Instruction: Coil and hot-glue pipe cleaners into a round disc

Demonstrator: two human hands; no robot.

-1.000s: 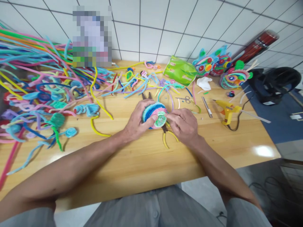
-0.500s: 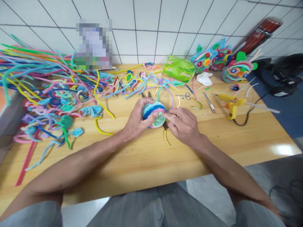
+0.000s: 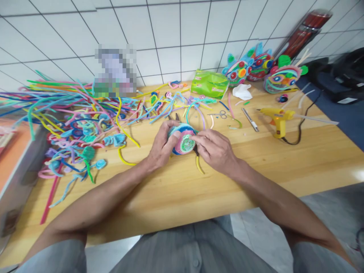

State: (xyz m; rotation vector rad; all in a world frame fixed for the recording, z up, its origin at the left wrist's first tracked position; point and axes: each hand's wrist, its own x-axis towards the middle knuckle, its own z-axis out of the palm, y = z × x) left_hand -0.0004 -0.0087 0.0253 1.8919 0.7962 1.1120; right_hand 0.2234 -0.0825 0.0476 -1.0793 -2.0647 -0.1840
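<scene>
Left thumb (image 3: pixel 173 140) now off green centre (image 3: pixel 187 144); my left hand (image 3: pixel 160 148) grips coiled piece (image 3: pixel 184 140) over pliers (image 3: pixel 199 165); my right hand (image 3: pixel 214 149) bunches fingers at its edge, cannot tell if holding anything

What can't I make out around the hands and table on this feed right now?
- Left hand's far fingertips: head view, hidden behind the coiled piece.
- Whatever the right hand may pinch: head view, too small, covered by its own fingers.
- Pliers' middle: head view, behind the coiled piece and right hand.
- Black item: head view, cut off by the right edge.
</scene>
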